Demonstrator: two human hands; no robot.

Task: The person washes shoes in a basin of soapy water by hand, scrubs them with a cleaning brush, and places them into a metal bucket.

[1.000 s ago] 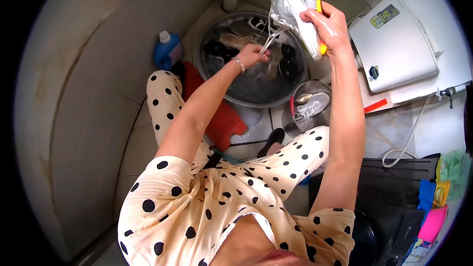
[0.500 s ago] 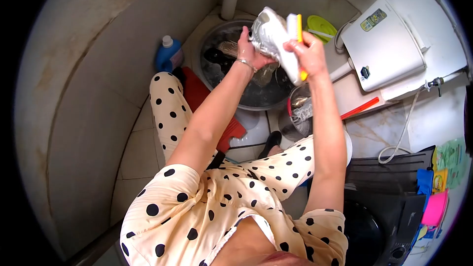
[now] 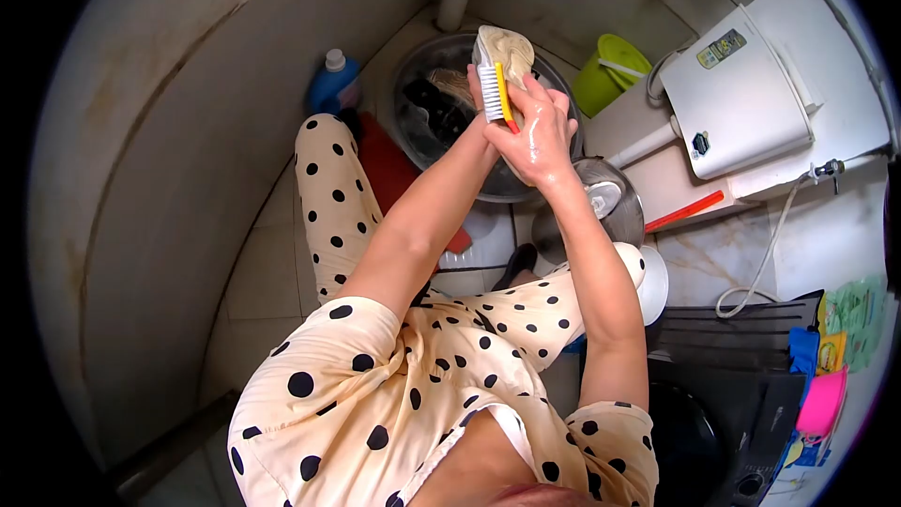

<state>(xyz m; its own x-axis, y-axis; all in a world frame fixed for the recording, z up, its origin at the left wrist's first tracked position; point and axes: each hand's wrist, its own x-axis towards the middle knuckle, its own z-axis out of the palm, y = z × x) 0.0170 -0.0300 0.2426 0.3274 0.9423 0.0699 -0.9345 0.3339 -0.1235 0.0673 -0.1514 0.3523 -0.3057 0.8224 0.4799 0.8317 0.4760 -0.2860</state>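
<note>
A white shoe (image 3: 507, 43) is held up over a large basin (image 3: 409, 148), its pale sole turned toward me. My left hand (image 3: 477, 86) grips the shoe from the left side, its fingers partly hidden behind the brush. A scrub brush (image 3: 495, 94) with white bristles, a yellow back and a red-orange end is in my right hand (image 3: 539, 136), bristles pointing left. The fingers of that wet hand also lie against the shoe. Dark water in the basin holds dark shoes (image 3: 424, 105). Below my right wrist, another white shoe (image 3: 603, 197) sits in a metal pot (image 3: 627, 190).
A blue bottle (image 3: 334, 84) stands left of the basin, a green bucket (image 3: 598, 84) to its right. The toilet tank (image 3: 741, 99), a red strip (image 3: 685, 211) and a black washing machine (image 3: 723, 385) are on the right. A wall closes the left side.
The shoe has turned from its side to show its sole. My right hand has moved left and down with the brush, close to my left hand. The view has shifted slightly.
</note>
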